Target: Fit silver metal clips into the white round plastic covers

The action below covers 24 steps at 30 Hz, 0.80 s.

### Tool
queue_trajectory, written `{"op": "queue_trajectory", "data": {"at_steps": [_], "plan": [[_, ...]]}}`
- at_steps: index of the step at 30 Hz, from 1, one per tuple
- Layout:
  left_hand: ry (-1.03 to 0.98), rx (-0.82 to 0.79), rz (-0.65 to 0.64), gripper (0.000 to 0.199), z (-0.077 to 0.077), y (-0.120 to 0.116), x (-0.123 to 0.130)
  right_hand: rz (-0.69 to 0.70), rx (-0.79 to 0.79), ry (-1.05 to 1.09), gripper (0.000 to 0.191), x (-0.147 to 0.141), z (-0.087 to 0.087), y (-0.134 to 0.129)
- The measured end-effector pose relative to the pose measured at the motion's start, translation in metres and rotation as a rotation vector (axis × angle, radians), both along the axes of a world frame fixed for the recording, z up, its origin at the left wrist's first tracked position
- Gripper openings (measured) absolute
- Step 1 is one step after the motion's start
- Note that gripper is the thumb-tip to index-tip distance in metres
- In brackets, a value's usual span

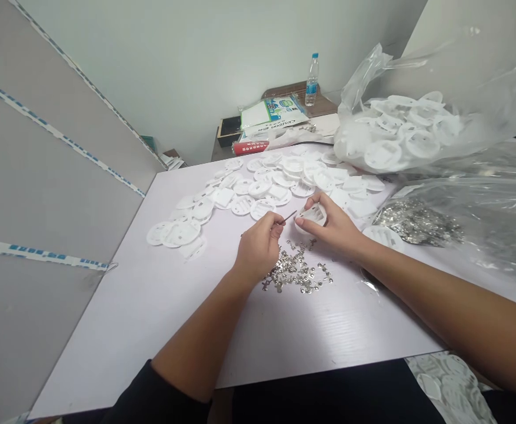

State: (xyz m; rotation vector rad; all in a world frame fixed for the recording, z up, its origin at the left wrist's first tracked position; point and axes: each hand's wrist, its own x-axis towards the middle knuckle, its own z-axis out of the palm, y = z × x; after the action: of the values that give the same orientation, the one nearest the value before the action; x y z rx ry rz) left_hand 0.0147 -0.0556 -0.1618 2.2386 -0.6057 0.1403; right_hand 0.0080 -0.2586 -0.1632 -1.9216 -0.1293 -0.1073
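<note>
My left hand (260, 244) pinches a thin dark rod-like tool (290, 217), whose tip points toward the other hand. Between the thumb and fingers of my right hand (330, 227) is a round white plastic piece (314, 217) with slots in it. The two hands are close together above the white table (173, 330). Just below them lies a loose pile of small shiny metal parts (295, 268). Many more round white pieces (260, 188) are spread in a heap behind the hands.
On the right, a clear bag (366, 88) holds white pieces, with a bag of metal parts (420, 221) nearer. A water bottle (312, 82) and packets (273, 112) are at the back. A grey partition (41, 194) borders the left. More white pieces (449, 383) lie below the front edge.
</note>
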Motion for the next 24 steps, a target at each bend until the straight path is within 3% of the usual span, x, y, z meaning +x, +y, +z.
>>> {"op": "queue_trajectory", "data": {"at_steps": [3, 5, 8, 11, 14, 17, 20, 24], "plan": [[0.102, -0.155, -0.072, 0.022, -0.001, -0.002, 0.001, 0.111, 0.421, 0.248, 0.043, -0.003, 0.004, 0.008], [0.098, -0.232, -0.130, 0.023, -0.002, -0.002, 0.002, 0.187, 0.639, 0.303, 0.041, -0.005, 0.005, 0.013], [0.057, -0.309, -0.164, 0.016, -0.004, -0.003, 0.004, 0.251, 0.759, 0.329, 0.042, -0.006, 0.005, 0.017], [0.101, -0.378, -0.136, 0.012, -0.004, -0.003, 0.004, 0.321, 0.732, 0.342, 0.051, -0.006, 0.002, 0.015], [0.238, -0.499, -0.090, 0.027, -0.001, -0.005, 0.003, 0.334, 0.527, 0.210, 0.054, -0.006, 0.001, 0.010], [0.442, -0.617, -0.139, 0.041, 0.001, -0.006, 0.002, 0.321, 0.339, 0.105, 0.054, -0.007, 0.001, 0.008], [0.573, -0.682, -0.205, 0.043, 0.002, -0.006, 0.001, 0.320, 0.354, 0.132, 0.057, -0.009, 0.001, 0.009], [0.592, -0.711, -0.179, 0.043, 0.001, -0.005, 0.002, 0.307, 0.386, 0.171, 0.061, -0.010, 0.002, 0.012]]}}
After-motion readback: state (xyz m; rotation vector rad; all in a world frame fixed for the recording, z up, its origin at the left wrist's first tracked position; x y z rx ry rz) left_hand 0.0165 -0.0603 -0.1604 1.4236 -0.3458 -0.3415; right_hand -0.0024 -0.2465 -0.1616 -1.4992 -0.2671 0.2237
